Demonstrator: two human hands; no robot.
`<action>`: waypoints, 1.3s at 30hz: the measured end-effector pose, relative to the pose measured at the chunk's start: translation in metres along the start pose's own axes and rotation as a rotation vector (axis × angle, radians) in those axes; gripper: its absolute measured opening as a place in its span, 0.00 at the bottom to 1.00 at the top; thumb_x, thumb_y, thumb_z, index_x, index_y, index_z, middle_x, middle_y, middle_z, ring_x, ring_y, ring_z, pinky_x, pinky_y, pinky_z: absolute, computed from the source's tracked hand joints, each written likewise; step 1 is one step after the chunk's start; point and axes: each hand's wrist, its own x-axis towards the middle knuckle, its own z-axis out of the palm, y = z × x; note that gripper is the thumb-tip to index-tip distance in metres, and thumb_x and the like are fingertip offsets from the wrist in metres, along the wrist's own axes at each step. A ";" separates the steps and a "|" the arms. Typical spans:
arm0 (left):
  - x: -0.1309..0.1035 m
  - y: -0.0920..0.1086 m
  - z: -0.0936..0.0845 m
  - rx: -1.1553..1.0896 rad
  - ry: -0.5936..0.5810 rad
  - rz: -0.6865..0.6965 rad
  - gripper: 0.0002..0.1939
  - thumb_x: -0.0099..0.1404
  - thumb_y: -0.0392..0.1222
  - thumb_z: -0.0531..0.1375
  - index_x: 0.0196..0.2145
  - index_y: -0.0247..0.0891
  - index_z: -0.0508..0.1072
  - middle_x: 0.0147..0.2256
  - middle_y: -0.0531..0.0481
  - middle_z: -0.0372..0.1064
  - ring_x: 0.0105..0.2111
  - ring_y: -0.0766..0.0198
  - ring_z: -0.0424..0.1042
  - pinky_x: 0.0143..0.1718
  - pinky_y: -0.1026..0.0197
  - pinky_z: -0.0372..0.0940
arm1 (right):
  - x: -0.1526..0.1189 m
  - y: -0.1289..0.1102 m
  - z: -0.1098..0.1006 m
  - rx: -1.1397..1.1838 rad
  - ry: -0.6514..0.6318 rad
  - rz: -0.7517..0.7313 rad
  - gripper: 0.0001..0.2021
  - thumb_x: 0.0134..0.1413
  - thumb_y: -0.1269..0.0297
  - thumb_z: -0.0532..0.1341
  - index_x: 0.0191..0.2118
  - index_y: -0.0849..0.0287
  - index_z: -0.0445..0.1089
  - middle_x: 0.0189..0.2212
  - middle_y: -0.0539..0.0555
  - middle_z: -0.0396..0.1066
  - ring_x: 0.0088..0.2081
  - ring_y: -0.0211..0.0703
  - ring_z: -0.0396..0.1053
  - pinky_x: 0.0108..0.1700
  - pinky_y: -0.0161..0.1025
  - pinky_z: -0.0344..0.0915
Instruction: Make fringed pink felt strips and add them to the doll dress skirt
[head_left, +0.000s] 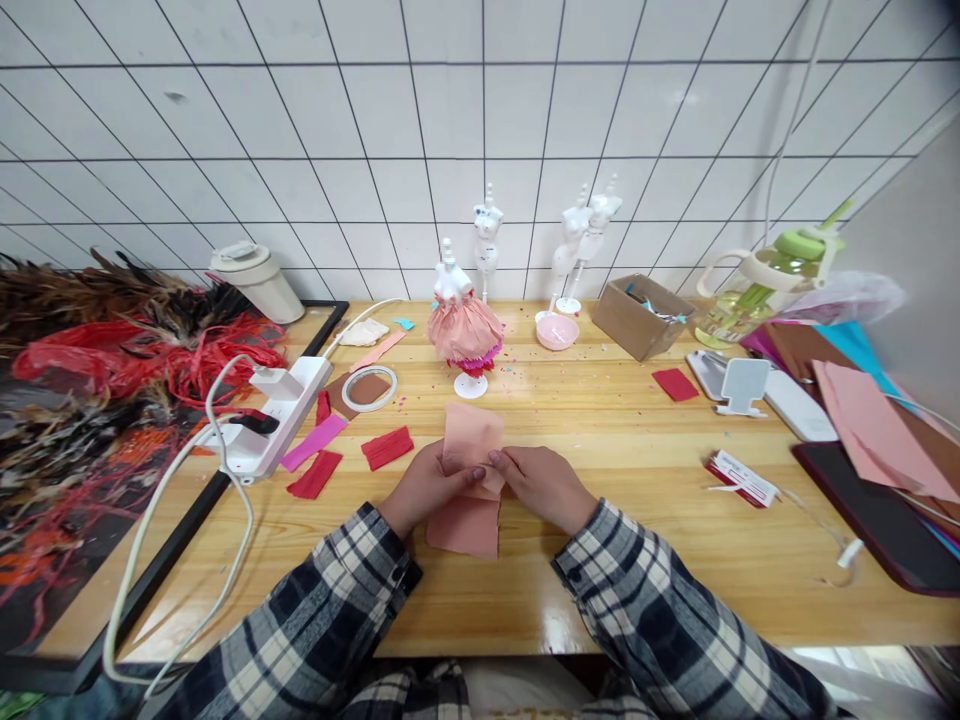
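Observation:
A piece of pink paper (473, 437) is held up between my two hands near the middle of the table. My left hand (433, 482) pinches its left side, thumb on top. At its right edge my right hand (536, 482) pinches it with thumb and fingers. Under the hands, another pink piece (463, 530) lies on the wooden table (637, 600). Just beyond stands a small white mannequin (452, 282) in a ruffled pink paper skirt (463, 335) with magenta and red layers below.
Left: red paper pieces (388, 448), a tape roll (370, 388), a power strip (281, 420) with cables, feathers (45, 400) and a cup (259, 280). Back: bare mannequins (487, 240), a pink bowl (557, 332), a cardboard box (641, 318). Right: a bottle (761, 285), a phone stand (744, 385), stacked paper (874, 430).

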 end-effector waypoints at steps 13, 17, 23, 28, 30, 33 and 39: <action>-0.001 -0.001 0.002 0.034 0.036 -0.020 0.18 0.52 0.52 0.67 0.30 0.33 0.73 0.25 0.52 0.73 0.25 0.65 0.69 0.27 0.65 0.62 | 0.000 -0.003 -0.002 -0.038 0.012 0.016 0.28 0.66 0.46 0.38 0.35 0.54 0.72 0.34 0.53 0.75 0.33 0.41 0.68 0.30 0.35 0.48; -0.001 0.001 0.001 -0.022 0.025 -0.015 0.19 0.52 0.50 0.67 0.35 0.33 0.74 0.34 0.48 0.77 0.32 0.60 0.73 0.34 0.62 0.67 | -0.001 -0.004 -0.004 -0.026 0.008 0.022 0.29 0.67 0.49 0.36 0.35 0.55 0.71 0.34 0.54 0.75 0.33 0.41 0.68 0.30 0.36 0.48; 0.000 -0.003 0.000 -0.004 0.002 -0.002 0.20 0.54 0.50 0.66 0.39 0.32 0.75 0.39 0.43 0.77 0.37 0.56 0.75 0.38 0.58 0.68 | -0.002 -0.004 -0.002 -0.032 -0.013 0.024 0.30 0.67 0.49 0.35 0.35 0.56 0.70 0.34 0.54 0.74 0.34 0.41 0.67 0.31 0.36 0.48; 0.001 -0.007 0.000 0.072 -0.042 0.006 0.18 0.56 0.51 0.64 0.35 0.31 0.76 0.35 0.43 0.78 0.35 0.56 0.75 0.37 0.59 0.68 | 0.000 -0.005 0.001 -0.024 -0.007 0.008 0.30 0.67 0.48 0.35 0.35 0.55 0.70 0.33 0.53 0.74 0.33 0.40 0.66 0.31 0.35 0.48; 0.001 -0.006 0.001 0.100 -0.057 0.002 0.17 0.57 0.51 0.64 0.32 0.31 0.77 0.33 0.43 0.78 0.33 0.57 0.75 0.36 0.59 0.67 | 0.000 -0.006 0.002 -0.018 0.000 0.005 0.29 0.67 0.49 0.35 0.35 0.55 0.70 0.32 0.53 0.74 0.32 0.39 0.66 0.30 0.35 0.47; 0.001 -0.005 0.003 0.095 -0.028 -0.008 0.17 0.55 0.51 0.65 0.32 0.31 0.76 0.32 0.43 0.78 0.33 0.57 0.75 0.35 0.59 0.67 | 0.000 -0.007 0.002 -0.016 0.000 0.007 0.28 0.66 0.48 0.36 0.36 0.55 0.70 0.32 0.53 0.74 0.32 0.40 0.67 0.30 0.35 0.47; -0.001 -0.004 0.003 0.044 0.030 -0.077 0.22 0.50 0.52 0.68 0.36 0.31 0.74 0.36 0.41 0.78 0.38 0.51 0.75 0.38 0.55 0.69 | 0.001 -0.006 0.004 -0.024 -0.002 -0.005 0.27 0.66 0.47 0.38 0.36 0.54 0.70 0.34 0.52 0.75 0.33 0.40 0.67 0.30 0.35 0.48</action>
